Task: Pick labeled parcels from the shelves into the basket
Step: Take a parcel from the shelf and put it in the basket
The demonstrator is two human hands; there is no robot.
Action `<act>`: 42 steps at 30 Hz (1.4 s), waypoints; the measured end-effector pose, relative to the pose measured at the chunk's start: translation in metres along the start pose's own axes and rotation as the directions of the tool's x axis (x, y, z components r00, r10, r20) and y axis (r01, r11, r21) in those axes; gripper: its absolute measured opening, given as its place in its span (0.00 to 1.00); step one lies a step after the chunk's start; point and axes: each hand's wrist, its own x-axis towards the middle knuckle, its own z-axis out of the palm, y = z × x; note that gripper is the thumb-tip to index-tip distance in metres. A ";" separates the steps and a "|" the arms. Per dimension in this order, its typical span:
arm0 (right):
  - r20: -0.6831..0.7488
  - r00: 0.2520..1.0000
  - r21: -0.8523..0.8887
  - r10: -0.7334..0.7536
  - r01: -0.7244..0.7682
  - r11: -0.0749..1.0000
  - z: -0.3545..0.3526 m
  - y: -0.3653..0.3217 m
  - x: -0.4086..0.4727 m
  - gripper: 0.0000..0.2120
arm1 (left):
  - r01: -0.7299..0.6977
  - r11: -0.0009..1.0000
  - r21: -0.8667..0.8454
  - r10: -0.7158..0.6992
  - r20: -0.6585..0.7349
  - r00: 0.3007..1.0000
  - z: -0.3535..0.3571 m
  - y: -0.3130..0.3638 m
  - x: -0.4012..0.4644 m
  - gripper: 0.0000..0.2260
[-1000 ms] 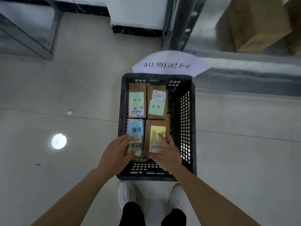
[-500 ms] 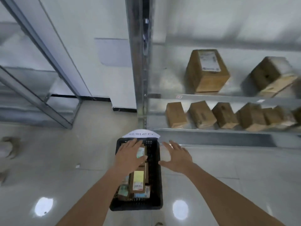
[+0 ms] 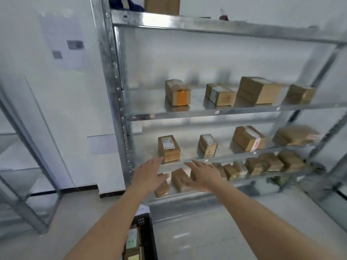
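A metal shelving unit (image 3: 221, 109) stands in front of me with brown cardboard parcels on three levels. A labeled parcel (image 3: 168, 148) sits at the left of the middle shelf. Small parcels (image 3: 179, 180) line the lowest shelf. My left hand (image 3: 148, 175) and my right hand (image 3: 203, 175) are both raised in front of the lowest shelf, fingers spread, holding nothing. The black basket (image 3: 147, 239) is on the floor at the bottom, partly hidden by my left forearm, with parcels carrying coloured notes (image 3: 132, 239) inside.
A parcel with an orange side (image 3: 178, 92) and several others sit on the upper shelf. Another metal rack (image 3: 22, 184) stands at the left. A white paper sheet (image 3: 142, 210) lies on the floor behind the basket. The floor is grey tile.
My view has swung up from the basket to the shelves. Both hands left the parcels in the basket and rose, open, towards the lowest shelf.
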 end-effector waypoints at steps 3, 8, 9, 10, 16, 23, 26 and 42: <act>-0.046 0.998 -0.068 0.031 -0.034 0.997 -0.044 0.023 -0.047 0.38 | -0.061 0.998 -0.035 0.060 -0.038 0.997 -0.028 0.052 -0.019 0.31; -0.133 0.986 -0.063 0.099 -0.108 0.992 -0.108 0.072 -0.111 0.37 | -0.155 0.987 -0.043 0.151 -0.075 0.986 -0.060 0.126 -0.031 0.32; -0.147 0.982 -0.060 0.120 -0.130 0.990 -0.118 0.083 -0.121 0.38 | -0.168 0.985 -0.042 0.164 -0.080 0.983 -0.065 0.142 -0.030 0.33; -0.161 0.976 -0.060 0.145 -0.157 0.986 -0.126 0.096 -0.129 0.38 | -0.180 0.983 -0.036 0.177 -0.079 0.981 -0.069 0.158 -0.029 0.33; -0.187 0.956 -0.065 0.228 -0.244 0.968 -0.161 0.181 -0.177 0.35 | -0.264 0.964 -0.028 0.261 -0.096 0.961 -0.066 0.257 -0.010 0.31; -0.196 0.923 -0.043 0.332 -0.346 0.937 -0.188 0.336 -0.208 0.35 | -0.321 0.947 -0.035 0.316 -0.090 0.944 -0.030 0.403 0.041 0.31; -0.210 0.912 -0.046 0.351 -0.368 0.929 -0.197 0.409 -0.223 0.34 | -0.341 0.938 -0.064 0.335 -0.091 0.938 -0.006 0.472 0.064 0.31; -0.185 0.890 0.006 0.416 -0.423 0.906 -0.217 0.685 -0.192 0.36 | -0.448 0.893 -0.038 0.448 -0.022 0.894 0.112 0.703 0.214 0.35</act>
